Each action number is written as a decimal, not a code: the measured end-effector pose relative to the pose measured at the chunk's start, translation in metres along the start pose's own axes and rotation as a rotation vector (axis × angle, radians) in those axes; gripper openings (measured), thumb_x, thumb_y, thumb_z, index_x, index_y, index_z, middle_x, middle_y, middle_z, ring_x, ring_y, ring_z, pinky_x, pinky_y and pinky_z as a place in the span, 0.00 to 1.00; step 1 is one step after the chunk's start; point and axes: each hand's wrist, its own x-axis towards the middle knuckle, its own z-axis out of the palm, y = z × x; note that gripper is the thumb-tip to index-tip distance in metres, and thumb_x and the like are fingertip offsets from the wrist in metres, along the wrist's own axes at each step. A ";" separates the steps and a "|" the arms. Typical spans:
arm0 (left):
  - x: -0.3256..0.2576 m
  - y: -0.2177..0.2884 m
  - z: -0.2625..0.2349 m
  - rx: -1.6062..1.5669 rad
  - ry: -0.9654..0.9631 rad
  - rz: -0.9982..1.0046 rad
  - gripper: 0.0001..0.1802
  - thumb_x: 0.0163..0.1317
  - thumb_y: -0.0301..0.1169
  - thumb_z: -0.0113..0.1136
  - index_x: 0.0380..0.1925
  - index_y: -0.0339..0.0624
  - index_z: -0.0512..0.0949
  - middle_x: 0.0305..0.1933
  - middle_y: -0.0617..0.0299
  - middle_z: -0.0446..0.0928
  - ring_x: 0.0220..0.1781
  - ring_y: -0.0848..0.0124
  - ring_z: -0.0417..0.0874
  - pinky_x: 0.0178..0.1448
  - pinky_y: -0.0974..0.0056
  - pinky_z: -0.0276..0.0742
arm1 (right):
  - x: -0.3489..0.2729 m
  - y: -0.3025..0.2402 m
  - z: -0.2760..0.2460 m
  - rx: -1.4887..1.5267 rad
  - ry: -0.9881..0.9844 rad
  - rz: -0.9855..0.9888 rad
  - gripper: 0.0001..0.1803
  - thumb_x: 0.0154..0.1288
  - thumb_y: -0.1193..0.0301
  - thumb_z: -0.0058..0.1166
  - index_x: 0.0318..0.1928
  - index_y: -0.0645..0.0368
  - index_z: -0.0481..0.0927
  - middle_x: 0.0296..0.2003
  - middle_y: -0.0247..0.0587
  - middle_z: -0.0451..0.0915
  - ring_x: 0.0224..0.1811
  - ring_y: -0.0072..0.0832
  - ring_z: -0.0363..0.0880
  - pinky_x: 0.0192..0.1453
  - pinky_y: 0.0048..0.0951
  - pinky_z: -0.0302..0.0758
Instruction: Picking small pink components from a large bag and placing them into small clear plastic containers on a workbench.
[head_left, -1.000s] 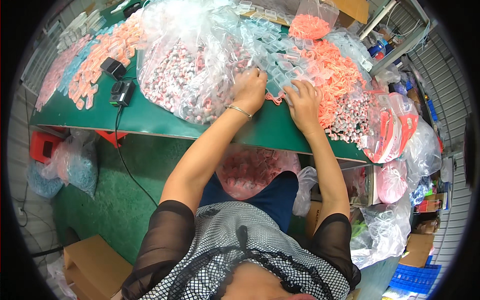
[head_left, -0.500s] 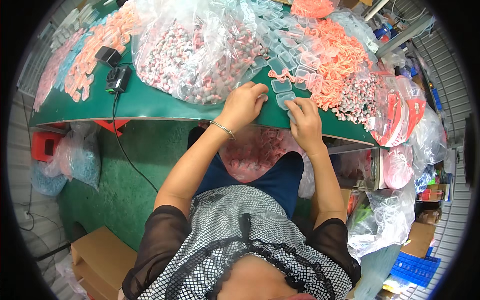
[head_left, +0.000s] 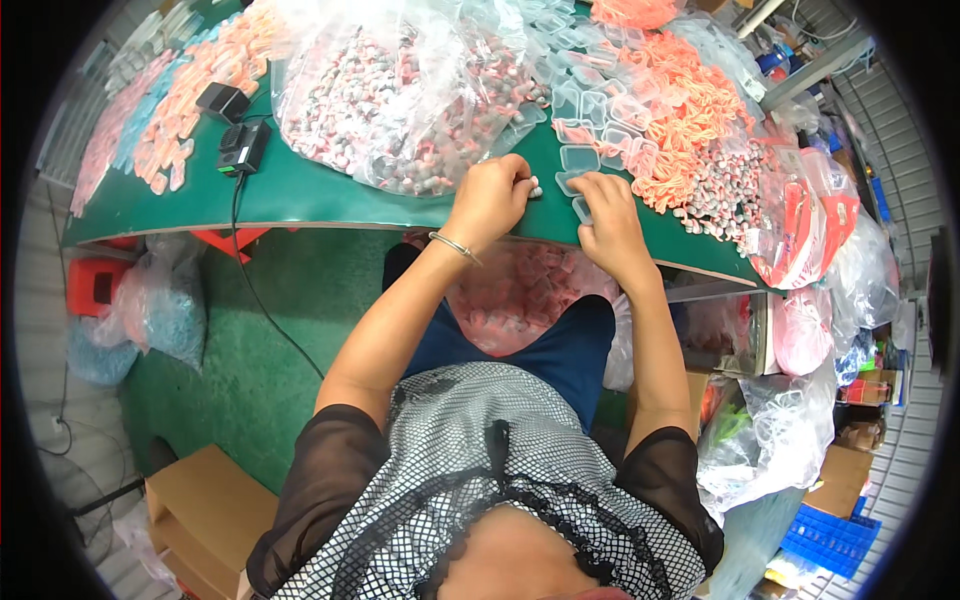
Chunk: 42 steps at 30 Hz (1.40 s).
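Observation:
My left hand [head_left: 490, 203], a bracelet on its wrist, is closed at the table's front edge. A small pale plug [head_left: 535, 187] shows at its fingertips. Just to the right, my right hand [head_left: 612, 222] pinches a small clear plastic case [head_left: 582, 208], partly hidden by the fingers. Beyond the left hand, a large clear bag [head_left: 400, 110] is full of grey-and-pink plugs. Other clear cases [head_left: 579, 158] lie beyond the right hand. Right of them are a heap of orange cords [head_left: 680, 120] and a loose pile of plugs [head_left: 715, 195].
The green table [head_left: 330, 207] curves across in front of me. At its left lie rows of orange pieces [head_left: 190, 110] and a black device [head_left: 242, 147] with a cable. A red-and-clear bag [head_left: 795, 235] stands at the right end. Below the edge is a bag of pinkish pieces [head_left: 515, 295].
The pale plug now shows more clearly at my left fingertips. My right hand has shifted slightly with the clear case. The whole view has moved a little.

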 end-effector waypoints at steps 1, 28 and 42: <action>-0.001 -0.001 -0.001 0.003 0.003 -0.004 0.06 0.58 0.28 0.65 0.33 0.36 0.81 0.31 0.49 0.82 0.32 0.58 0.85 0.38 0.60 0.79 | -0.001 -0.003 -0.002 0.038 -0.044 0.015 0.29 0.46 0.78 0.58 0.53 0.59 0.75 0.51 0.44 0.75 0.57 0.46 0.69 0.62 0.41 0.67; -0.030 -0.003 -0.020 0.086 0.044 0.158 0.07 0.64 0.26 0.57 0.41 0.42 0.81 0.34 0.53 0.79 0.34 0.53 0.82 0.39 0.55 0.77 | -0.059 0.059 -0.030 0.009 0.573 0.420 0.07 0.57 0.79 0.59 0.38 0.60 0.84 0.32 0.43 0.83 0.32 0.33 0.82 0.39 0.33 0.77; -0.037 -0.008 -0.015 0.195 0.142 0.227 0.06 0.60 0.26 0.63 0.37 0.40 0.80 0.33 0.55 0.77 0.27 0.59 0.80 0.33 0.58 0.76 | -0.063 0.087 -0.029 -0.579 0.401 0.504 0.05 0.56 0.67 0.63 0.33 0.47 0.81 0.32 0.29 0.81 0.42 0.31 0.78 0.47 0.43 0.64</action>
